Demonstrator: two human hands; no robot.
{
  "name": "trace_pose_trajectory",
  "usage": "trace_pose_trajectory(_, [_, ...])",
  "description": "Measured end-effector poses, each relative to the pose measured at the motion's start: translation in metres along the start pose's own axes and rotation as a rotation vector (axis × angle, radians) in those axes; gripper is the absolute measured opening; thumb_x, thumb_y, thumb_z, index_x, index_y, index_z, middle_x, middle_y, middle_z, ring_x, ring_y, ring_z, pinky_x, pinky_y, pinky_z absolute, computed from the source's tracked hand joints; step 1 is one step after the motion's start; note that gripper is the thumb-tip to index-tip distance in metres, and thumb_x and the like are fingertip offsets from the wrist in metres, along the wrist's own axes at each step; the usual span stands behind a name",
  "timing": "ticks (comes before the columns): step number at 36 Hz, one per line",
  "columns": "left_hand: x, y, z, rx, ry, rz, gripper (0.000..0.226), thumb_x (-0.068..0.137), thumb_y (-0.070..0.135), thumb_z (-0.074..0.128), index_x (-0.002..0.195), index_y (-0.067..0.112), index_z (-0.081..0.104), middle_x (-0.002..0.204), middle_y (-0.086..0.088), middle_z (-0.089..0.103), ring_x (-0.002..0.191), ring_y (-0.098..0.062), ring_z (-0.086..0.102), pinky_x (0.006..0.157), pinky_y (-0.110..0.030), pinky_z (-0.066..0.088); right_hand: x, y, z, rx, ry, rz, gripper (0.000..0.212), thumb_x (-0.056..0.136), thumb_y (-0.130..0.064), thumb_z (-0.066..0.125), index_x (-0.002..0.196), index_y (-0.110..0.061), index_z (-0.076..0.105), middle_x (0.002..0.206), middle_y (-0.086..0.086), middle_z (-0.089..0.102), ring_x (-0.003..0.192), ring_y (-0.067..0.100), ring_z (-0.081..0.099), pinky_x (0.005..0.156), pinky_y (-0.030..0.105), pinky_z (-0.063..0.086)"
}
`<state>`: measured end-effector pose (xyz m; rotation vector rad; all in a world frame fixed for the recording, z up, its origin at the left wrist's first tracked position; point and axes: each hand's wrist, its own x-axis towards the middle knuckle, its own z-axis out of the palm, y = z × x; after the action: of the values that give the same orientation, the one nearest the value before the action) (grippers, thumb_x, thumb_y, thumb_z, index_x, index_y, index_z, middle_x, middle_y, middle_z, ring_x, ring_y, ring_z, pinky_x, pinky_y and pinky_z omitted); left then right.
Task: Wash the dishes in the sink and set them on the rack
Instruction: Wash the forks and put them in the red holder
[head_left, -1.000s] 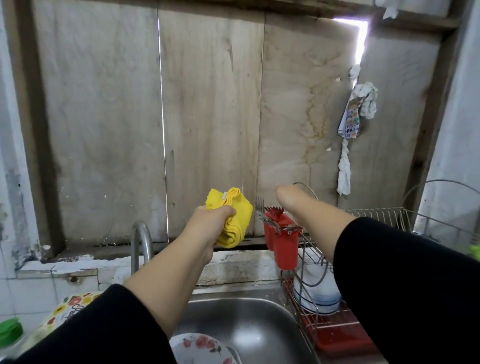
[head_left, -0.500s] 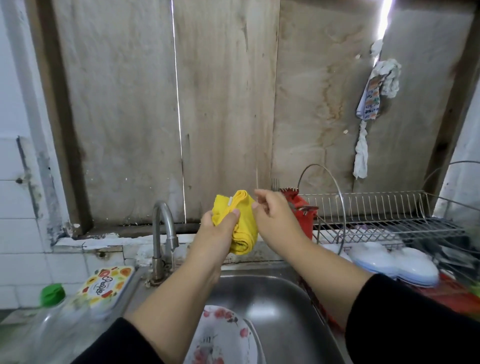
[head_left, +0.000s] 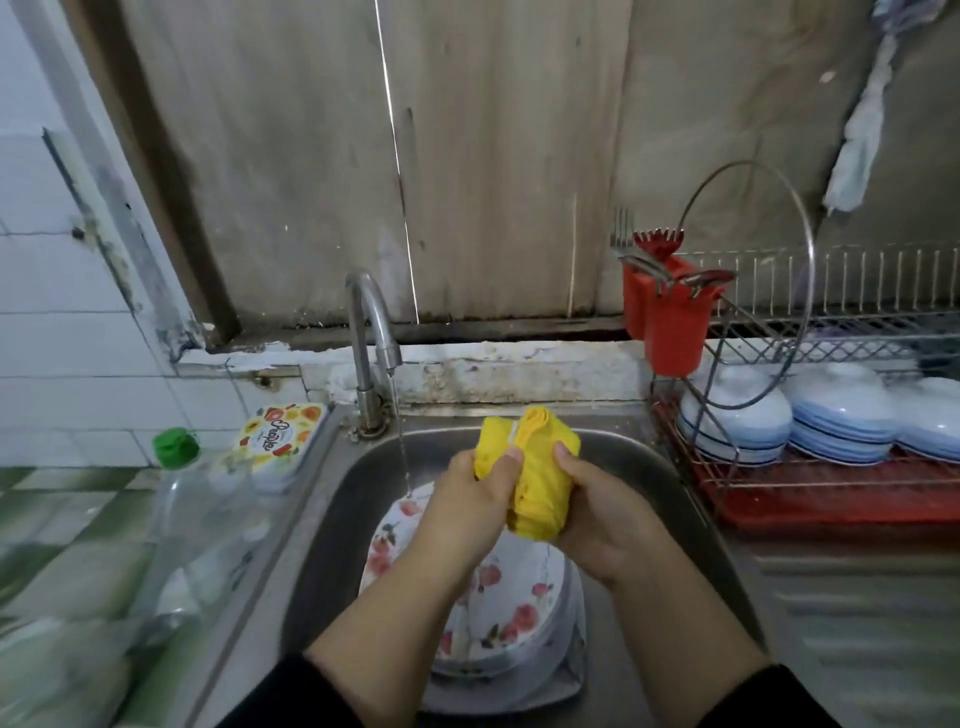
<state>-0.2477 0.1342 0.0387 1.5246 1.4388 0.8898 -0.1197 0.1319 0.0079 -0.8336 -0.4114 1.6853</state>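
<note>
Both hands clamp a folded yellow cloth at frame centre over the steel sink, its long axis near-vertical: left hand and right hand close together. Flowered plates lie below; wire rack at right.

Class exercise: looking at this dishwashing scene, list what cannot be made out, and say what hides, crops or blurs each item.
1. Floral plates in the sink: head view, forearms cover them; count unclear.
2. Clear bottle: motion blur, label unreadable.
3. Rack: cut off by the right edge.
4. Yellow cloth: gripped by the left hand and right hand, its underside hidden.
</note>
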Motion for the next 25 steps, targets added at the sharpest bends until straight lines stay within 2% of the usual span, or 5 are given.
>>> trace_pose_trajectory(3, [-0.004,-0.009,0.004,0.017,-0.034,-0.055,0.034,0.098,0.048,0.035,0.090,0.022,0.056,0.091,0.008,0.060,0.079,-0.003,0.053,0.063,-0.013,0.039,0.005,0.010,-0.015,0.102,-0.039,0.046,0.034,0.094,-0.029,0.046,0.112,-0.005,0.062,0.110,0.018,0.068,0.102,0.032,0.064,0.088,0.048,0.049])
trace_pose_trajectory(5, [-0.004,-0.014,0.005,0.017,-0.031,-0.120,0.049,0.100,0.049,0.020,0.106,0.022,0.060,0.107,0.001,0.061,0.097,-0.012,0.055,0.080,-0.019,0.039,0.010,0.015,-0.026,0.148,-0.098,0.061,0.051,0.076,-0.032,0.072,0.117,-0.004,0.065,0.124,0.020,0.061,0.114,0.039,0.058,0.097,0.055,0.044])
trace_pose_trajectory(9, [0.011,-0.039,0.008,0.155,-0.069,-0.323,0.044,0.103,0.037,0.029,0.119,0.007,0.058,0.120,-0.018,0.060,0.109,-0.030,0.057,0.078,-0.030,0.045,0.018,0.024,-0.049,0.327,-0.200,0.074,0.088,0.031,-0.016,0.097,0.113,-0.002,0.068,0.124,0.021,0.061,0.107,0.042,0.061,0.081,0.061,0.050])
trace_pose_trajectory(16, [0.031,-0.088,0.019,0.777,-0.181,-0.448,0.042,0.098,0.037,0.037,0.124,0.011,0.057,0.130,-0.009,0.056,0.118,-0.028,0.053,0.096,-0.033,0.041,0.021,0.025,-0.060,0.441,-0.217,0.057,0.068,0.025,-0.011,0.095,0.091,-0.010,0.078,0.109,0.019,0.069,0.091,0.042,0.068,0.065,0.056,0.054])
trace_pose_trajectory(25, [0.046,-0.090,0.033,1.056,-0.382,-0.485,0.046,0.099,0.030,0.044,0.139,0.006,0.043,0.142,-0.013,0.045,0.130,-0.032,0.043,0.109,-0.042,0.034,0.022,0.028,-0.056,0.534,-0.168,0.004,0.050,0.035,-0.017,0.089,0.083,-0.008,0.078,0.102,0.019,0.071,0.083,0.040,0.070,0.065,0.052,0.056])
